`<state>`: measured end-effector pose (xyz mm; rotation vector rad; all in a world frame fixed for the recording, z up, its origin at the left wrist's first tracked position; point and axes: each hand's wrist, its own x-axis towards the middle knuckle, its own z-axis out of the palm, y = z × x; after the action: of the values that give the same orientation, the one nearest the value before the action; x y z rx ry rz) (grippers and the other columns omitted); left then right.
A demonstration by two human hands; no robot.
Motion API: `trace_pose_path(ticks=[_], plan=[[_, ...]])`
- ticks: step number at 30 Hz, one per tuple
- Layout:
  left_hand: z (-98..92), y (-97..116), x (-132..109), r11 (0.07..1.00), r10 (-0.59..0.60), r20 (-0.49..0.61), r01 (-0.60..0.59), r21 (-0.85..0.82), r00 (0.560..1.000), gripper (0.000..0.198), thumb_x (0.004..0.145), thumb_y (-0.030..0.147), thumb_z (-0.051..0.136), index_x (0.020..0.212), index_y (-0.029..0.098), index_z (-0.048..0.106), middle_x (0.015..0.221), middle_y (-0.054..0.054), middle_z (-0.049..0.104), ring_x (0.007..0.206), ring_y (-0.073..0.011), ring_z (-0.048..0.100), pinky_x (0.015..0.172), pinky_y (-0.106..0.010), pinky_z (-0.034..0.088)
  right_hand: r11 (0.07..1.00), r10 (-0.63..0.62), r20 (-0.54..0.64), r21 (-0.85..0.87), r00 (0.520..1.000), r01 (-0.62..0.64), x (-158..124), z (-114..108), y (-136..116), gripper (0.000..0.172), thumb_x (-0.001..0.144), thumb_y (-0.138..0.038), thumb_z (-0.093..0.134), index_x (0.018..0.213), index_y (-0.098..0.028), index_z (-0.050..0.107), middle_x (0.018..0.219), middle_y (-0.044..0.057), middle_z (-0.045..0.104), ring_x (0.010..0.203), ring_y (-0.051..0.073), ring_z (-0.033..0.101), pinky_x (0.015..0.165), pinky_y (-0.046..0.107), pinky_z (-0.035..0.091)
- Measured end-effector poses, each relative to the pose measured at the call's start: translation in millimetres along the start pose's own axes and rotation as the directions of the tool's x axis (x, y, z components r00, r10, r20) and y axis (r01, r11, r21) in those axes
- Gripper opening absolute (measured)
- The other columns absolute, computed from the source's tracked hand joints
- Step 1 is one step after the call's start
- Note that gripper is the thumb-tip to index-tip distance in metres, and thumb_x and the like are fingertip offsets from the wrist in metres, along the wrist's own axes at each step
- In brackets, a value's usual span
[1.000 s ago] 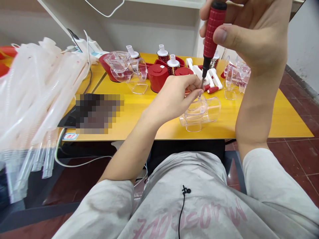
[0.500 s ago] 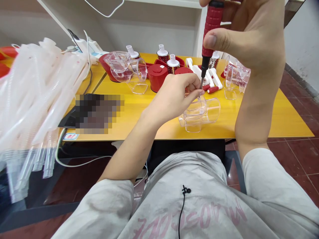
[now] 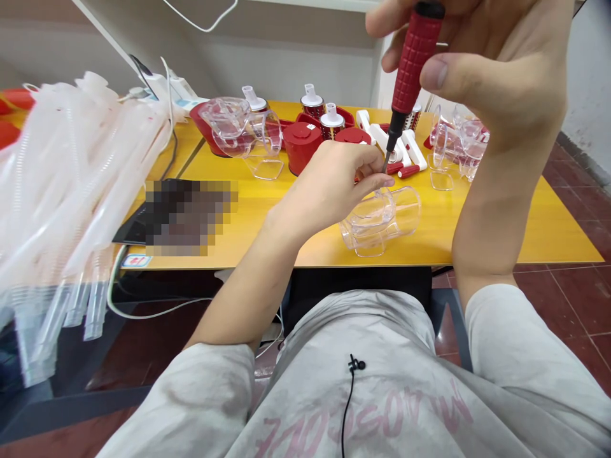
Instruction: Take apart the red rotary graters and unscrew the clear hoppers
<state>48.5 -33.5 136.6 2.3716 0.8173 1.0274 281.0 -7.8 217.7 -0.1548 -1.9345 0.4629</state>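
My right hand (image 3: 496,76) is raised at the upper right around the red-handled screwdriver (image 3: 414,67). Its thumb rests against the handle's right side, and the other fingers pass behind. The screwdriver points down and leans, top to the right. My left hand (image 3: 341,178) pinches close around the lower end of the shaft, thumb and fingers together; the tip is hidden there. Directly beneath these fingers a clear plastic housing (image 3: 403,213) with a wide round tube lies on the yellow table (image 3: 487,245). Whether a screw is between the fingers cannot be seen.
Behind stand red bases (image 3: 301,147), grater drums with white tops (image 3: 331,119) and white crank handles (image 3: 414,149). More clear housings lie left (image 3: 265,133) and right (image 3: 442,149). Long translucent plastic tubes (image 3: 71,191) pile at the left beside a dark, partly blurred device (image 3: 131,228).
My right hand has shifted up and to the right, tilting the screwdriver handle further right. Its fingers have spread somewhat. The clear housing has turned slightly; my left hand stays nearly still.
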Motion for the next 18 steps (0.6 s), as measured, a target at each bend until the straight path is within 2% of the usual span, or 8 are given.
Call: trace_pose_path(ticks=[2, 4, 7, 9, 11, 13, 15, 18], plan=[[-0.1, 1, 1, 1.0, -0.007, 0.004, 0.007, 0.012, 1.0, 0.032, 0.107, 0.037, 0.088, 0.086, 0.021, 0.071, 0.083, -0.004, 0.078, 0.08, -0.0208, 0.07, 0.082, -0.038, 0.06, 0.986, 0.16, -0.04, -0.049, 0.986, -0.161, 1, -2, -8, 0.04, 0.101, -0.043, 0.089, 0.125, -0.013, 0.08, 0.127, -0.004, 0.09, 0.13, 0.015, 0.088, 0.106, 0.028, 0.075], [-0.1, 2, 2, 1.0, -0.013, 0.002, 0.013, 0.027, 1.0, 0.032, 0.106, 0.034, 0.089, 0.084, 0.021, 0.069, 0.082, -0.003, 0.077, 0.078, -0.0201, 0.069, 0.081, -0.038, 0.059, 0.957, 0.264, -0.088, -0.101, 0.961, -0.272, 3, -4, -14, 0.041, 0.099, -0.046, 0.095, 0.122, -0.013, 0.084, 0.125, -0.004, 0.087, 0.131, 0.012, 0.085, 0.107, 0.018, 0.07], [0.2, 1, 1, 0.999, -0.012, -0.009, 0.012, 0.032, 1.0, 0.034, 0.105, 0.035, 0.091, 0.083, 0.021, 0.068, 0.08, -0.003, 0.076, 0.077, -0.0205, 0.069, 0.08, -0.039, 0.059, 0.965, 0.23, -0.077, -0.113, 0.97, -0.238, 5, -5, -12, 0.047, 0.097, -0.05, 0.098, 0.125, -0.014, 0.084, 0.114, -0.007, 0.081, 0.109, 0.004, 0.08, 0.091, 0.005, 0.065], [0.7, -1, 1, 1.0, -0.008, -0.014, 0.008, 0.026, 1.0, 0.036, 0.105, 0.038, 0.092, 0.083, 0.022, 0.069, 0.081, -0.003, 0.077, 0.078, -0.0212, 0.069, 0.081, -0.04, 0.06, 0.974, 0.203, -0.07, -0.084, 0.977, -0.208, 4, -5, -10, 0.046, 0.098, -0.047, 0.097, 0.125, -0.014, 0.079, 0.108, -0.008, 0.078, 0.101, 0.003, 0.078, 0.084, 0.004, 0.064], [1.4, -2, 1, 1.0, -0.012, -0.018, 0.012, 0.021, 1.0, 0.037, 0.104, 0.039, 0.094, 0.083, 0.022, 0.069, 0.081, -0.003, 0.077, 0.08, -0.0219, 0.07, 0.082, -0.041, 0.061, 0.977, 0.207, -0.08, -0.042, 0.975, -0.21, 1, -3, -11, 0.042, 0.098, -0.036, 0.095, 0.125, -0.017, 0.069, 0.108, -0.009, 0.08, 0.106, 0.004, 0.081, 0.088, 0.011, 0.07], [2.2, -4, 1, 1.0, -0.017, -0.021, 0.018, 0.019, 1.0, 0.038, 0.103, 0.039, 0.095, 0.083, 0.022, 0.068, 0.081, -0.003, 0.076, 0.08, -0.022, 0.07, 0.083, -0.041, 0.061, 0.962, 0.274, -0.103, 0.018, 0.956, -0.273, -1, 1, -15, 0.047, 0.096, -0.027, 0.093, 0.129, -0.022, 0.059, 0.116, -0.011, 0.084, 0.116, 0.006, 0.085, 0.096, 0.021, 0.074], [2.5, -3, 0, 1.0, -0.013, -0.023, 0.013, 0.022, 1.0, 0.036, 0.103, 0.037, 0.094, 0.084, 0.022, 0.068, 0.081, -0.003, 0.076, 0.079, -0.0212, 0.068, 0.082, -0.039, 0.059, 0.917, 0.395, -0.09, 0.106, 0.914, -0.385, 0, 7, -18, 0.054, 0.096, -0.036, 0.093, 0.133, -0.023, 0.056, 0.123, -0.011, 0.085, 0.122, 0.01, 0.089, 0.097, 0.026, 0.074], [1.6, 0, -1, 0.999, 0.006, -0.026, -0.004, 0.047, 1.0, 0.026, 0.108, 0.034, 0.086, 0.09, 0.022, 0.071, 0.085, -0.003, 0.079, 0.078, -0.0202, 0.067, 0.082, -0.038, 0.056, 0.816, 0.542, -0.012, 0.245, 0.841, -0.523, 9, 17, -12, 0.063, 0.099, -0.067, 0.082, 0.135, -0.02, 0.059, 0.127, -0.007, 0.085, 0.128, 0.02, 0.091, 0.087, 0.024, 0.071]])
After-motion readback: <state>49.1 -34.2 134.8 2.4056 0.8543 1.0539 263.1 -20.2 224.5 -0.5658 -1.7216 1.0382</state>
